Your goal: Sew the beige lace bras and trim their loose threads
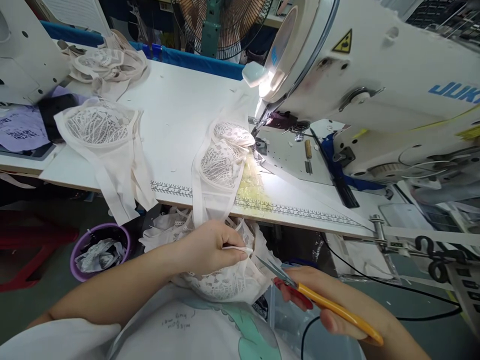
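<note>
Below the table edge, my left hand (210, 247) pinches the end of a white bra strap (240, 248). In my right hand (318, 287) is a pair of scissors (330, 307) with yellow and red handles. Their blades are slightly parted and point at the strap end, close to my left fingertips. A white lace bra (221, 165) lies on the table by the sewing machine's needle, its lower part hanging over the edge. More white lace pieces (221, 287) are heaped on my lap beneath my hands.
The sewing machine (367, 60) stands at the right with its lamp lit. Another lace bra (101, 125) hangs over the table edge (176, 200) at the left. A purple bin (75, 257) holds scraps. A fan (221, 25) stands behind the table.
</note>
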`<state>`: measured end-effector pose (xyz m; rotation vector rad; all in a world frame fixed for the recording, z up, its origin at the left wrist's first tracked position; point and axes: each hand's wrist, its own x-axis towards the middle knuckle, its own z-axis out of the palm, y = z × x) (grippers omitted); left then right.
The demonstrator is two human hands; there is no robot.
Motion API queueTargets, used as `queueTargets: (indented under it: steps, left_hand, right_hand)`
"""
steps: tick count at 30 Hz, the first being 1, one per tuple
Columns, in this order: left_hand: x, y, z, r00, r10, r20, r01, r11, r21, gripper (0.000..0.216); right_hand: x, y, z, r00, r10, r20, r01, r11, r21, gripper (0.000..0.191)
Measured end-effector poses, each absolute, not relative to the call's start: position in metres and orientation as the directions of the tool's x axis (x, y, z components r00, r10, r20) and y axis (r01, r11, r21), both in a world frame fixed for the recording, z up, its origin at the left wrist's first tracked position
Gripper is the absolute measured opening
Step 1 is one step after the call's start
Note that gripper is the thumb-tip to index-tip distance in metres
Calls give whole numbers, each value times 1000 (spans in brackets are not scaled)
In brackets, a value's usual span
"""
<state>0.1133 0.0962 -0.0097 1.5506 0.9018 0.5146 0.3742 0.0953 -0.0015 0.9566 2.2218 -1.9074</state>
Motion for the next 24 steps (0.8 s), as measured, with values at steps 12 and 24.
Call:
queueTargets:
  steps: [12,24]
  left_hand:
    - [114,99,-3,703,706,-81,268,-158,950,32]
    - [111,101,-5,742,668,-50,234,-189,953,36]
  right_hand:
    - [373,99,-5,-818,381,-432,490,65,-869,78]
    - [362,92,-16,-805,378,-458,364,-297,-883,70]
